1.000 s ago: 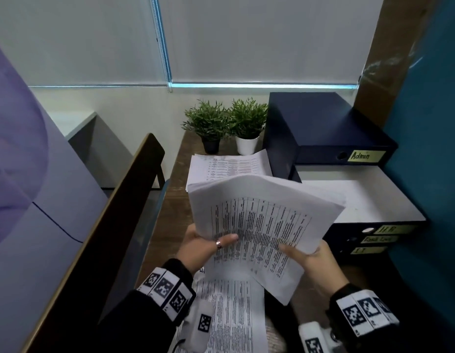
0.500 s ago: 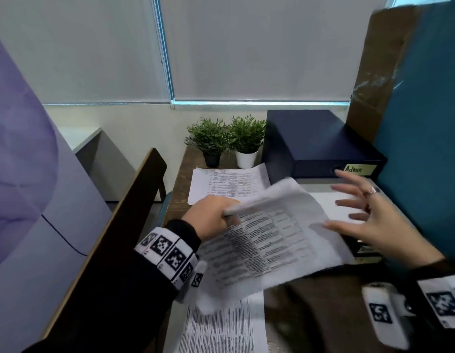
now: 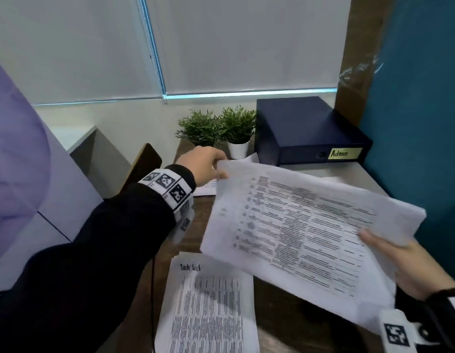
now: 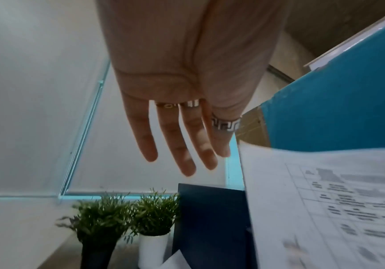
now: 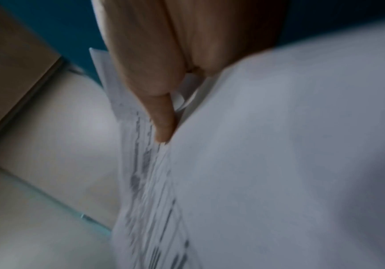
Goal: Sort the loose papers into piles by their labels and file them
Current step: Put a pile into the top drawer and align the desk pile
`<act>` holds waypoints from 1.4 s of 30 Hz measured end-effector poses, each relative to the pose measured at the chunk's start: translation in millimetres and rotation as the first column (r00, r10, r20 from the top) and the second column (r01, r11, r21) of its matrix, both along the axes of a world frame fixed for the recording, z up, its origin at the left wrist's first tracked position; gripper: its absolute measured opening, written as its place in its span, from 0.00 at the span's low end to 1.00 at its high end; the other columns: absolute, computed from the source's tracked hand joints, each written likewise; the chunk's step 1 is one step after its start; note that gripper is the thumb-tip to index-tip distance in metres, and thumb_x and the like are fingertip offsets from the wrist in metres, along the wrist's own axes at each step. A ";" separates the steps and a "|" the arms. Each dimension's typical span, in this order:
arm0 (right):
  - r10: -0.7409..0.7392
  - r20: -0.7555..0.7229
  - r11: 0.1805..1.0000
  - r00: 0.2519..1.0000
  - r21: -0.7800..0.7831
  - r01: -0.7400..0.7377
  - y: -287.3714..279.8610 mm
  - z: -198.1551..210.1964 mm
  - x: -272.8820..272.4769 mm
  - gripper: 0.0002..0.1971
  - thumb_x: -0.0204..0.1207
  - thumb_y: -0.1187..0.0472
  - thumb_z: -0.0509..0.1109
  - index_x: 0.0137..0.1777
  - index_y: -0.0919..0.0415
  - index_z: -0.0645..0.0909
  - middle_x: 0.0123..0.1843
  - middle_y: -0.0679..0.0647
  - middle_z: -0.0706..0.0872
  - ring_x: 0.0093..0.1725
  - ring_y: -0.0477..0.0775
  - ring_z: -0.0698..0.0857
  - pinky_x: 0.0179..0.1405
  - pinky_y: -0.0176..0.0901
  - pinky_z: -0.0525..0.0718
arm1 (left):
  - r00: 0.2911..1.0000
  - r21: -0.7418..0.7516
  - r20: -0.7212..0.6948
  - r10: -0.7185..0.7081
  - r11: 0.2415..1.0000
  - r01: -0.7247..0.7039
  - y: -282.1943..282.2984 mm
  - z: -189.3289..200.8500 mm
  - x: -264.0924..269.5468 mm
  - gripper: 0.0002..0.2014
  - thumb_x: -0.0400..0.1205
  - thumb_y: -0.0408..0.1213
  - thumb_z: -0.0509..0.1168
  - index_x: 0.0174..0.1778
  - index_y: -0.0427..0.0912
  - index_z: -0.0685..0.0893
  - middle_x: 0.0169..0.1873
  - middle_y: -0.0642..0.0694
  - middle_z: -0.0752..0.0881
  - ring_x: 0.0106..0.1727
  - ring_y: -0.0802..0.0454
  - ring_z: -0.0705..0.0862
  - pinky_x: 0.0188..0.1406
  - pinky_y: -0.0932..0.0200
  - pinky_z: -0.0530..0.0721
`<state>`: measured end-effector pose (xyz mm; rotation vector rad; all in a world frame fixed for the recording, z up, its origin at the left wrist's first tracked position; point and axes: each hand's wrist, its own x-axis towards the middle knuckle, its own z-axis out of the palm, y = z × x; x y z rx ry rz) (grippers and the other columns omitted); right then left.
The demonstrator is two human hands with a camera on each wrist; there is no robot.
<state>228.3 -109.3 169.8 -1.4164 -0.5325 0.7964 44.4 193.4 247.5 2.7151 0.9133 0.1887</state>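
Nearest the person, a printed sheet headed "Task List" (image 3: 208, 307) is lying flat on the wooden desk (image 3: 277, 314), well short of the "Admin" box file (image 3: 308, 133) that serves here as the landmark.

Above it and nearer that file, the right hand (image 3: 399, 261) is gripping a sheaf of printed table sheets (image 3: 297, 225) by one edge, thumb on top and fingers underneath. In the right wrist view the sheets (image 5: 278, 163) are fanning apart beside the thumb. This is the main risk: held by a single edge and sagging, the sheaf is likely to bend further, and an inner page could slide out and drop onto the "Task List" sheet, mixing two labels.

Further on, the left hand (image 3: 206, 164) is reaching towards the desk in front of the file. The left wrist view shows its fingers (image 4: 186, 145) extended and spread, holding nothing, with the sheaf's corner just beside them. In the head view it seems to be touching that corner, though I cannot tell for sure. A quick sweep there could crease the corner.

Just left of the file, a second pile of papers (image 3: 208, 186) is mostly hidden behind the wrist. Beyond it, two small potted plants (image 3: 216, 128) are standing against the file's left side; a careless reach could tip the white pot.
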 end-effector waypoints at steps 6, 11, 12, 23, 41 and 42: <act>-0.382 0.066 0.875 0.922 -0.295 0.384 -44.1 -44.5 40.2 0.45 0.40 0.26 0.76 0.51 0.59 0.86 0.51 0.49 0.90 0.54 0.52 0.87 0.64 0.54 0.78 | 0.980 -0.249 0.161 0.113 0.966 -0.071 -16.2 -28.3 33.3 0.08 0.82 0.35 0.64 0.55 0.46 0.83 0.42 0.49 0.84 0.44 0.49 0.82 0.45 0.55 0.81; -0.562 -0.088 0.813 0.822 -0.240 0.530 -38.2 -53.4 47.9 0.29 0.61 0.42 0.78 0.54 0.64 0.82 0.59 0.59 0.86 0.45 0.58 0.86 0.59 0.58 0.80 | 0.985 -0.321 0.167 0.035 0.947 0.020 -55.4 -59.7 71.6 0.08 0.80 0.34 0.65 0.54 0.44 0.85 0.38 0.50 0.82 0.38 0.55 0.78 0.31 0.69 0.73; -0.593 -0.117 0.798 0.797 -0.220 0.561 -36.4 -49.5 46.2 0.17 0.73 0.54 0.72 0.56 0.66 0.81 0.59 0.59 0.85 0.41 0.55 0.86 0.56 0.55 0.81 | 0.986 -0.327 0.163 0.019 0.944 0.036 -61.6 -65.0 78.2 0.09 0.80 0.35 0.66 0.55 0.43 0.85 0.40 0.48 0.83 0.40 0.55 0.78 0.33 0.68 0.73; -0.478 0.155 0.780 0.865 -0.378 0.499 30.8 -24.8 62.1 0.11 0.79 0.65 0.57 0.53 0.74 0.74 0.62 0.74 0.80 0.63 0.69 0.79 0.41 0.35 0.77 | 0.984 -0.281 -0.008 -0.176 0.945 0.167 -104.4 -102.1 121.6 0.15 0.83 0.40 0.62 0.65 0.43 0.81 0.63 0.43 0.80 0.64 0.45 0.78 0.63 0.57 0.72; -0.124 0.012 0.880 0.992 -0.461 0.116 88.8 -28.7 120.8 0.13 0.77 0.70 0.68 0.59 0.71 0.73 0.44 0.65 0.84 0.21 0.51 0.86 0.13 0.35 0.81 | 0.969 -0.248 0.184 -0.164 0.946 0.207 -97.6 -130.4 120.6 0.11 0.81 0.28 0.62 0.55 0.41 0.87 0.57 0.48 0.82 0.60 0.52 0.81 0.47 0.79 0.66; -0.142 0.027 0.897 0.990 -0.420 0.140 82.6 -29.2 123.9 0.14 0.78 0.68 0.66 0.62 0.70 0.73 0.46 0.63 0.83 0.25 0.52 0.86 0.15 0.36 0.83 | 0.968 -0.234 0.187 -0.165 0.950 0.207 -97.5 -131.2 120.0 0.11 0.82 0.30 0.62 0.55 0.42 0.87 0.57 0.49 0.83 0.60 0.53 0.80 0.47 0.76 0.66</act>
